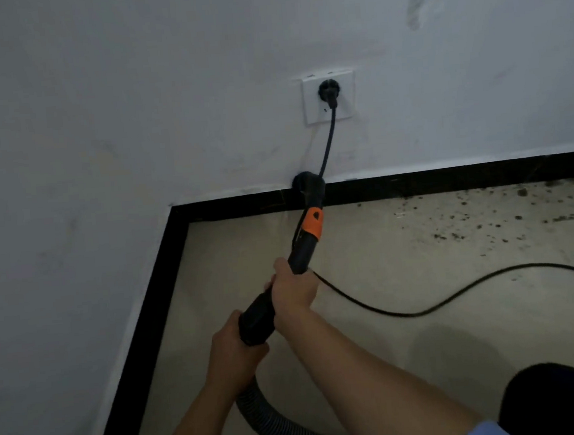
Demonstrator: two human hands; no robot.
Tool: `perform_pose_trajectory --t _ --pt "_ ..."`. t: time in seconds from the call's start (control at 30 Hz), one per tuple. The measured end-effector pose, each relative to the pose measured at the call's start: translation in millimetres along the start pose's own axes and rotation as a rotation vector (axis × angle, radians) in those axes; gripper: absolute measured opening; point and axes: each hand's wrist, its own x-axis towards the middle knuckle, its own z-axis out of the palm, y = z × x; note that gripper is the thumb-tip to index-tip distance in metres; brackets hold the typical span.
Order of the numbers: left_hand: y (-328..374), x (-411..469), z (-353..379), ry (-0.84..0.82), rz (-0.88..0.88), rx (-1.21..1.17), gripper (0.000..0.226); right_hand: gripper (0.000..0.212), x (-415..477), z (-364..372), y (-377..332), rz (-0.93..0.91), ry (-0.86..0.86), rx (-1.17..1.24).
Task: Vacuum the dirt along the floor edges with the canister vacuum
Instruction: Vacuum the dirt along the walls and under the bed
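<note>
- Hose [277, 420] joins the wand [302, 250] nearest me, well below the socket [329, 97].
- I have my left hand [234, 353] wrapped round the wand's rear end, and my right hand [294, 290] clamped ahead of it.
- Nozzle [307, 185] touches the skirting [447, 179] just below the socket.
- Dirt [518, 206] lies below-right of the socket.

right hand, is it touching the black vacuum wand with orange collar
Touching: head view shows the right hand curled round the black vacuum wand below its orange collar.
</note>
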Motion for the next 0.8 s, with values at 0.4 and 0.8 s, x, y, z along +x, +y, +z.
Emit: perform_pose_trajectory --t 0.4,0.8 --pt "12.5 -7.2 36.0 -0.169 0.067 0.057 0.035 0.012 15.2 -47.3 -7.5 0.021 0.041 0.005" --pt "143.8 -4.8 159.4 -0.485 0.239 -0.002 0.037 0.008 86.5 -196.4 -130.6 0.044 0.255 0.104"
